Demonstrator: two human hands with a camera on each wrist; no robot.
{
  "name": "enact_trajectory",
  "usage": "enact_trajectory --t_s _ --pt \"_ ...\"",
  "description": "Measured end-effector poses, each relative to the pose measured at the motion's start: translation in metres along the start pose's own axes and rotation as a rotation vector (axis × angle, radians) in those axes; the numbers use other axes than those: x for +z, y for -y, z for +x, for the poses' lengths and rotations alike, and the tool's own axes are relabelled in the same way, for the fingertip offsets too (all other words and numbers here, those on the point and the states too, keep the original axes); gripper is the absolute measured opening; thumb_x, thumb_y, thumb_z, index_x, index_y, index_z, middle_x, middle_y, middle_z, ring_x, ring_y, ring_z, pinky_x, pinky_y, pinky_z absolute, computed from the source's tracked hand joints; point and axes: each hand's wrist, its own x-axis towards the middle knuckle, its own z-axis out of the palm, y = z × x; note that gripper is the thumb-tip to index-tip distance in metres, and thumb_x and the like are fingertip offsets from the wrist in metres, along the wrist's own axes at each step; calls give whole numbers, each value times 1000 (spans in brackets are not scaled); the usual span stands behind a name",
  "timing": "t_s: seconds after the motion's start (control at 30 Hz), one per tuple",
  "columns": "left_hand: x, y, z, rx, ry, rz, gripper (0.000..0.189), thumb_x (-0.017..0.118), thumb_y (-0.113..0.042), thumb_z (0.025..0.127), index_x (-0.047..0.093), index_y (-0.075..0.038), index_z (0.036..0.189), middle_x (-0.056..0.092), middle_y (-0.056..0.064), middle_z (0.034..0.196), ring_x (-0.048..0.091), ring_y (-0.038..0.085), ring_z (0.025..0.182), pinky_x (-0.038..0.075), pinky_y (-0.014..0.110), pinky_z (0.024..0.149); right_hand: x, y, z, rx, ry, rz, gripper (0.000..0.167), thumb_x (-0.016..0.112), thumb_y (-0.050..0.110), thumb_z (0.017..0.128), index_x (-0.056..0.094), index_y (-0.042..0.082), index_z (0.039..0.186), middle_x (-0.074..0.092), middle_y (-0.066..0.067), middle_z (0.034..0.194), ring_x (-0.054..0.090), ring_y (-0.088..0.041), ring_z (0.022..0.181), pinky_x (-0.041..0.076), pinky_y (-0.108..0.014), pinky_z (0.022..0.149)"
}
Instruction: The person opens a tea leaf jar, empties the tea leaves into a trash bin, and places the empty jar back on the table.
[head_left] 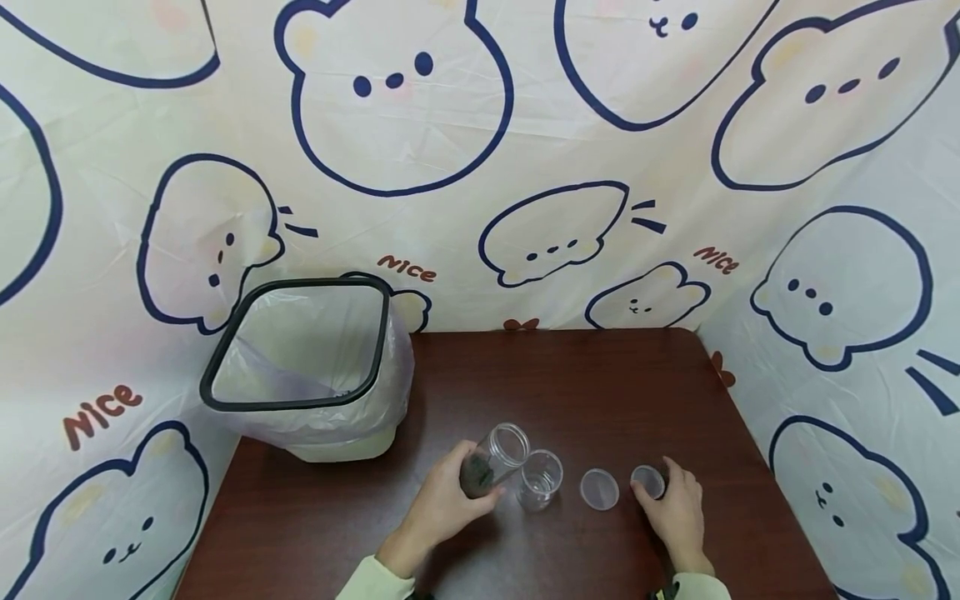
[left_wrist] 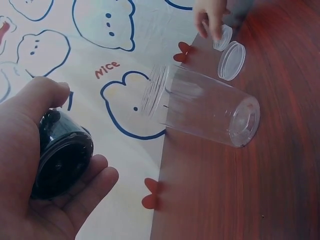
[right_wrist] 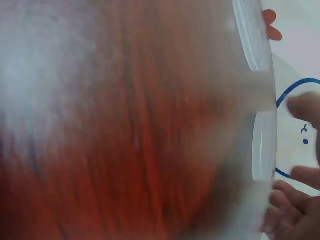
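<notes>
My left hand (head_left: 446,500) grips a clear jar (head_left: 510,446) with dark stuff at its bottom (left_wrist: 65,162), thumb and fingers curled round the lower end. It is tilted, with its uncapped mouth up and to the right. Just right of it, a second clear jar (head_left: 540,481) stands upright and uncapped on the table, overlapped by the first in the head view. My right hand (head_left: 675,508) is at a small clear lid (head_left: 648,482), thumb and fingers spread on either side of it. Another clear lid (head_left: 599,489) lies flat between that lid and the upright jar.
A bin (head_left: 341,450) with a black rim and a pale liner bag stands at the table's back left. Behind the brown table (head_left: 585,383) hangs a cartoon-printed cloth (head_left: 442,233), which also covers both sides.
</notes>
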Motion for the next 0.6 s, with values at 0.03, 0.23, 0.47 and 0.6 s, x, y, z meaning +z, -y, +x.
enact_trajectory --t_s 0.03,0.23,0.47,0.6 --pt "0 -1 0 -5 0 -4 45 90 -20 74 61 -18 108 65 -11 94 61 9 87 52 31 80 0 2 -1 0 -35 27 79 75 32 88 39 -7 147 43 -35 136 35 -51 127 37 -66 97" --pt "0 -3 -1 -40 10 -2 58 96 -33 68 62 -15 111 66 -9 97 61 11 90 51 33 82 1 17 -3 -43 -223 173 68 73 29 92 45 -5 144 50 -26 130 42 -43 119 39 -60 91" --pt "1 -3 -1 -28 -4 -54 62 96 -25 64 61 -11 112 65 -6 95 60 14 90 49 34 83 -8 35 -8 -128 -339 271 57 74 21 93 52 -2 139 54 -21 125 47 -36 109 38 -50 85" --pt "1 -2 0 20 -24 -93 68 87 -48 65 60 -10 114 64 -9 93 59 10 88 49 32 80 -17 54 -11 -212 -397 354 52 75 13 91 54 -3 136 56 -21 122 49 -35 104 36 -43 83"
